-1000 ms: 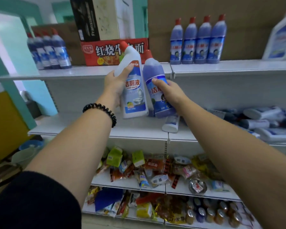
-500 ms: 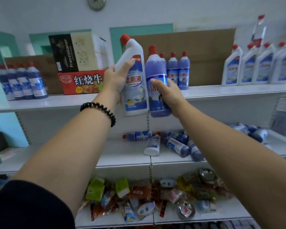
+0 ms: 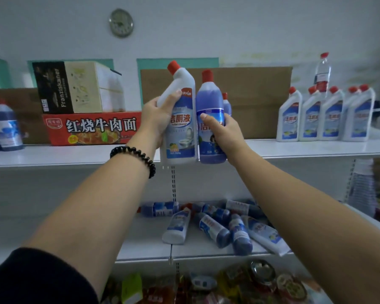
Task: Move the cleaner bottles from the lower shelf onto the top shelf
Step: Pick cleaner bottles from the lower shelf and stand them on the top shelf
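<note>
Snack packets (image 3: 184,288) fill the bottom shelf nearest the camera, blurred. Above them the lower shelf (image 3: 75,244) carries a heap of cleaner bottles (image 3: 224,224) lying on their sides, white and blue mixed, touching and overlapping; exact count unclear. Both forearms reach up past that shelf, black bead bracelet (image 3: 134,155) on the left wrist. Left hand (image 3: 157,118) wraps the white angled-neck toilet cleaner bottle (image 3: 180,119), thumb across its front. Right hand (image 3: 221,130) grips the blue cleaner bottle (image 3: 210,99) around its label. Both bottles upright, red caps up, side by side and about touching, held in front of the top shelf (image 3: 305,148) edge, bases below the shelf surface, not set down. On the top shelf: row of white bottles (image 3: 325,115) upright at right, blue bottles (image 3: 2,126) at far left, red noodle carton (image 3: 92,128) with a Franziskaner box (image 3: 75,86) stacked on it, brown cardboard (image 3: 257,93) behind. Round clock (image 3: 121,23) on the wall
</note>
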{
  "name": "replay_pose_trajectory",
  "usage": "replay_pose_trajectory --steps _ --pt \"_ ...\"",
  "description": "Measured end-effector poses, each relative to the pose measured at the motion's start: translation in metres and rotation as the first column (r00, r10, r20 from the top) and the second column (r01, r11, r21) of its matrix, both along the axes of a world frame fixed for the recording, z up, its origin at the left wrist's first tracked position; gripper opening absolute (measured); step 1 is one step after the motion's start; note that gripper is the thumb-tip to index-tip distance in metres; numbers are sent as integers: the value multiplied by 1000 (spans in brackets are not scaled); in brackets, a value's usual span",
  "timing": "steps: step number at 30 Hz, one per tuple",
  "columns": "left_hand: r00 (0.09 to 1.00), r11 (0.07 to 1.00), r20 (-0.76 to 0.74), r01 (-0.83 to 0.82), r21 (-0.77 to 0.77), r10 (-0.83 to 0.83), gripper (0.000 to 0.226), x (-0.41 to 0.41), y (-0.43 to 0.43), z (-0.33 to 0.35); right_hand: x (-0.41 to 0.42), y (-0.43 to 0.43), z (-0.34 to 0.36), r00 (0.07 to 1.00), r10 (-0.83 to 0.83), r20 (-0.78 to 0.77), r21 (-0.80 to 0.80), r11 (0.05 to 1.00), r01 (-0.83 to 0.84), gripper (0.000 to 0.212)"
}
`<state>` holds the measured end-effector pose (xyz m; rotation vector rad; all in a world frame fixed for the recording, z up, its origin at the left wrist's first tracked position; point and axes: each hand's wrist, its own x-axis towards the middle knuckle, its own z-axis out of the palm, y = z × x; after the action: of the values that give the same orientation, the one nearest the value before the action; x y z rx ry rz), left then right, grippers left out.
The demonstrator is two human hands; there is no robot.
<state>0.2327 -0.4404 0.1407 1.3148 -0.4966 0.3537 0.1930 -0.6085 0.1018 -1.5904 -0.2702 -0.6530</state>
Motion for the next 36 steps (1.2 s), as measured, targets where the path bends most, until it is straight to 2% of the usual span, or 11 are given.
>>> replay_pose_trajectory --steps 8,14,19,23,27,36 --pt "987 987 -4 -161 -17 161 45 47 -16 -13 57 -31 -3 999 -13 -30 -65 998 11 57" --pt "960 955 -86 -274 -111 266 28 78 8 -15 102 -26 -9 996 19 -93 -20 1000 -21 55" --pt "948 948 -45 -317 -11 316 29 105 28 -11 138 -7 -6 981 102 -165 21 995 -100 58" --pt "946 946 0 -323 40 323 30 124 38 -13 156 3 5 970 55 -236 -143 986 -91 50" --pt "949 947 52 -314 67 311 28 144 45 -15 178 15 12 964 -61 -258 -295 955 -19 59" --pt "962 961 41 -271 44 270 30 190 56 -17 219 31 11 955 -165 -245 -406 912 54 58"
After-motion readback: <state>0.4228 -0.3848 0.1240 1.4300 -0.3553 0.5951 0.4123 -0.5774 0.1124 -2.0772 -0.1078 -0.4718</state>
